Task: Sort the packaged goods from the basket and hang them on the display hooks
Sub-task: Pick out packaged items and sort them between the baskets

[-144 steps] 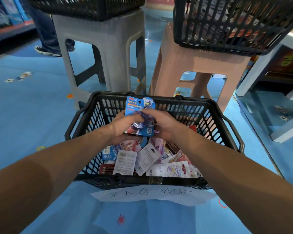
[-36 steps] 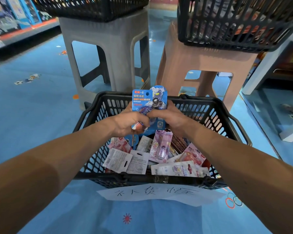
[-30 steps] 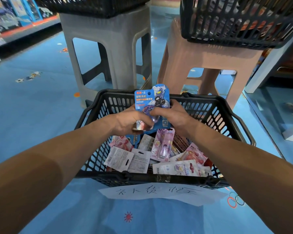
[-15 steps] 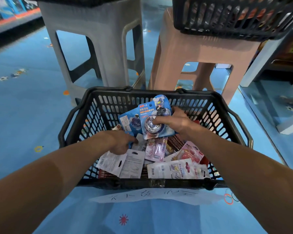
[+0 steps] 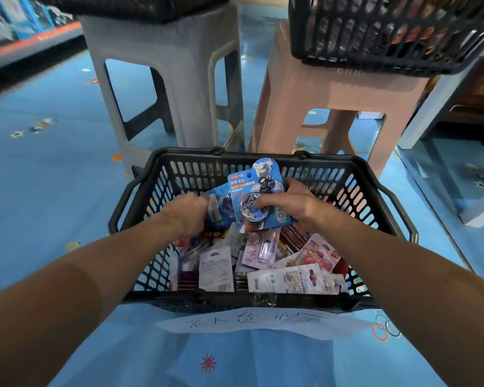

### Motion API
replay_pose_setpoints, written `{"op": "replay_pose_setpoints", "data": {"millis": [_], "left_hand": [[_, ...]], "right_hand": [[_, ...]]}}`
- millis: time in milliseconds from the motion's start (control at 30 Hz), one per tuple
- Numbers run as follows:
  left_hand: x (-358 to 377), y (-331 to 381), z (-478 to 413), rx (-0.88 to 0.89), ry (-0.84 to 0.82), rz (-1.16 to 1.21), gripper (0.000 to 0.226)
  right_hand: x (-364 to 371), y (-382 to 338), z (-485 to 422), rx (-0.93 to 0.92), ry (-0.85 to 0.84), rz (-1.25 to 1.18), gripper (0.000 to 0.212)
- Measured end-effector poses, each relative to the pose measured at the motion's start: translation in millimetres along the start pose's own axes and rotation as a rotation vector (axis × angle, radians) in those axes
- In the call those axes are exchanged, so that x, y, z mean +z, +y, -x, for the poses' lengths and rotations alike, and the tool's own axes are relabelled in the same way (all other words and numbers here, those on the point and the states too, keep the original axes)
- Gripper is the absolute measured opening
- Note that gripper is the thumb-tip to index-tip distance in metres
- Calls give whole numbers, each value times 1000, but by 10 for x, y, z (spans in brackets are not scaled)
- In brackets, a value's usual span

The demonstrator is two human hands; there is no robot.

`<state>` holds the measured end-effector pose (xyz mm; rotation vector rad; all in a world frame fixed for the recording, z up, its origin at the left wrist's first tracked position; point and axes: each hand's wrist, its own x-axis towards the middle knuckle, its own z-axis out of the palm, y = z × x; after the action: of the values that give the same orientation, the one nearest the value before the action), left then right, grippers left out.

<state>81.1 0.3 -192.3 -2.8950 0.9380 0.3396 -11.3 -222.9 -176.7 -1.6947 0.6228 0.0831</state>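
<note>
Right hand [image 5: 296,208] grips blue carded eraser pack [image 5: 245,185]; left hand [image 5: 186,215] has newly gripped matching second blue pack [image 5: 221,209]: sorting proceeds.

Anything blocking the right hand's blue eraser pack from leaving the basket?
Nothing visible above it. The right hand holds the blue eraser pack over the pile; a second blue pack, in the left hand, lies partly behind it. Display hooks are not in view.

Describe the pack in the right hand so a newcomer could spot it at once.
Find the black basket on the blue floor. Above its pile, the right hand grips a blue pack held upright. Unlike the second blue pack beside it in the left hand, it carries a round shiny disc in front.
</note>
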Motion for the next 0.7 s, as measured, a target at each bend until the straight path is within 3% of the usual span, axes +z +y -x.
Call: {"op": "replay_pose_setpoints", "data": {"millis": [167, 300, 433, 600, 700], "left_hand": [[-194, -127, 55, 1, 123, 137, 32], [-301, -214, 30, -3, 174, 364, 28], [-429, -232, 21, 40, 262, 532, 19], [-524, -36, 97, 70, 238, 1114, 22], [-539, 42, 108, -116, 222, 1449, 9]], "right_hand": [[-40, -131, 151, -2, -89, -27, 86], [-40, -227, 288, -8, -208, -39, 51], [-45, -282, 354, -2, -290, -32, 61], [-21, -355, 421, -33, -401, -49, 64], [6, -383, 449, -52, -436, -132, 60]]}}
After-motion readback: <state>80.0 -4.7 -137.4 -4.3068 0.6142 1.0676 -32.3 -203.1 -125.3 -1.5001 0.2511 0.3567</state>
